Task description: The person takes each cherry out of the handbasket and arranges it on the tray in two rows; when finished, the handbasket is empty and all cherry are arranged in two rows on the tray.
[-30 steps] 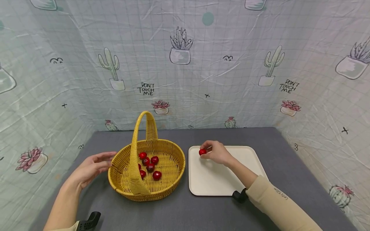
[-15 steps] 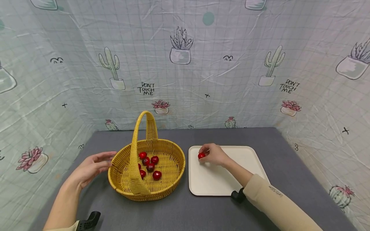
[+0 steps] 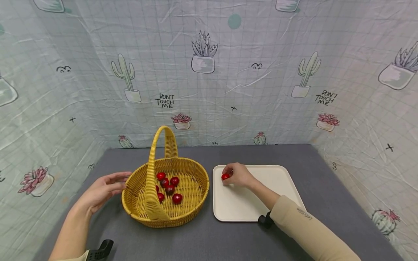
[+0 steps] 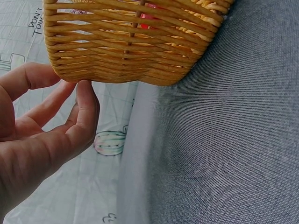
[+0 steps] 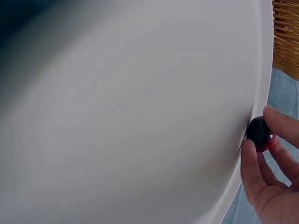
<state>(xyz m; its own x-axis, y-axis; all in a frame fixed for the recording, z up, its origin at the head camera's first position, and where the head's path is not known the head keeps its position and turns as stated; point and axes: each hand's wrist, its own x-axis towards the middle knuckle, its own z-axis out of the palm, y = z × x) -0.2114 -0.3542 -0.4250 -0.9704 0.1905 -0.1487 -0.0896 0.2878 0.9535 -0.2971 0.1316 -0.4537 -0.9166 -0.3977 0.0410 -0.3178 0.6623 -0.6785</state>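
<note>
Far left: cloth backdrop [image 3: 36, 130] printed with potted cacti and succulents, carrying on round behind the worktop [image 3: 209, 243] and down the right side. A left forearm comes in from the lower left, pale cuff [image 3: 77, 257] at the bottom edge, black wrist device [image 3: 100, 250] just beside it. Left hand [image 3: 102, 188]: fingers relaxed and slightly bent, tips touching the outer left side of a yellow woven basket [image 3: 183, 218] near its rim; left wrist view shows thumb and fingertips against the weave, not wrapped round it. Basket sits upright on the dark grey worktop, its tall arched handle [image 3: 152, 192] rising across the left part of the opening. Inside, a loose group of shiny red cherries [image 3: 169, 189], lying near the handle and partly hidden by it; seven make themselves visible, some darker than others. Right of the basket, a narrow strip of worktop, then a cream rectangular tray [image 3: 248, 206] lying flat. Right hand [image 3: 240, 174] over the tray's left part, pinching one red cherry [image 3: 225, 177] between thumb and fingers, close to the tray's left edge; whether the fruit touches the tray, cannot tell. Second black wrist device [image 3: 266, 220] at the tray's near edge, beside a beige sleeve [image 3: 310, 228] reaching in from lower right.
</note>
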